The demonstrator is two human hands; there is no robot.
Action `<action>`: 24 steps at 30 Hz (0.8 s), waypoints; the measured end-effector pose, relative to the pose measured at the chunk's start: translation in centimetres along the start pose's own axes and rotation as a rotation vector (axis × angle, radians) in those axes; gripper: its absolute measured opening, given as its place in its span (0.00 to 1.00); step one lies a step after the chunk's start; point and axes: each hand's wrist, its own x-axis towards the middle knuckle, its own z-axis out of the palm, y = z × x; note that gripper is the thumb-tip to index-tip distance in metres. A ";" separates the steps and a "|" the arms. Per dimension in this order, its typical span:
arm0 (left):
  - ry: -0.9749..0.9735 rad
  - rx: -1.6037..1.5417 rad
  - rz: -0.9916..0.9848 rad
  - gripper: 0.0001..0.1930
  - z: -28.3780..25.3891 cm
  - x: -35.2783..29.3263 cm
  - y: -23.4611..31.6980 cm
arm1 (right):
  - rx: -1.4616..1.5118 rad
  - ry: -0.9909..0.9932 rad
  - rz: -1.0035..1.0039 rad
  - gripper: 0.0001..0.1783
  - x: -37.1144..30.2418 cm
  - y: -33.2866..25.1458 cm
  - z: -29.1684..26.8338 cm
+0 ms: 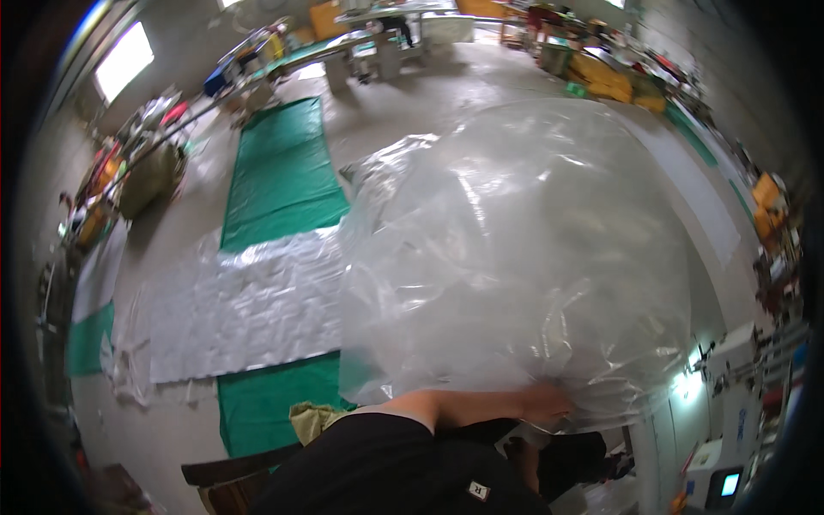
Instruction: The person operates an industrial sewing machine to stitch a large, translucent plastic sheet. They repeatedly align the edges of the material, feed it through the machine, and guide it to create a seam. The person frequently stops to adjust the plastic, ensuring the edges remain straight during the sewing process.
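A large sheet of clear plastic film (515, 257) billows up in front of me, puffed out like a balloon. My left arm reaches across to the right, and my left hand (547, 403) is closed on the film's near edge. Just below it, my right hand (524, 448) shows only in part, close to the same edge; its fingers are mostly hidden. To the left, the film borders a flat silvery plastic sheet (249, 309) that lies across a green strip of sheeting (283, 172) on the floor.
On the right stands a white sewing machine (730, 360) with a lit lamp and small screen. A wooden bench or chair edge (232, 470) is at lower left. Cluttered heaps (142, 172) line the left wall. Worktables (378, 43) stand at the far end, with yellow bundles (601, 77) at far right.
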 end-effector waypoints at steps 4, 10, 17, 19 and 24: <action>0.007 -0.051 0.042 0.05 -1.3 -0.1 1.1 | -0.034 -0.034 0.001 0.19 0.4 1.1 0.5; 0.058 -0.065 0.087 0.06 -1.2 -0.9 1.2 | -0.206 -0.023 -0.007 0.19 1.0 2.0 1.6; 0.066 -0.096 0.084 0.07 -1.8 -1.1 1.0 | -0.029 -0.013 -0.023 0.18 0.4 1.3 0.8; 0.046 -0.099 0.088 0.07 -2.0 -0.9 1.4 | -0.143 0.042 -0.030 0.18 0.9 3.1 2.4; 0.005 -0.094 0.075 0.07 -1.8 -1.1 1.1 | -0.183 0.071 -0.089 0.17 1.0 3.1 2.9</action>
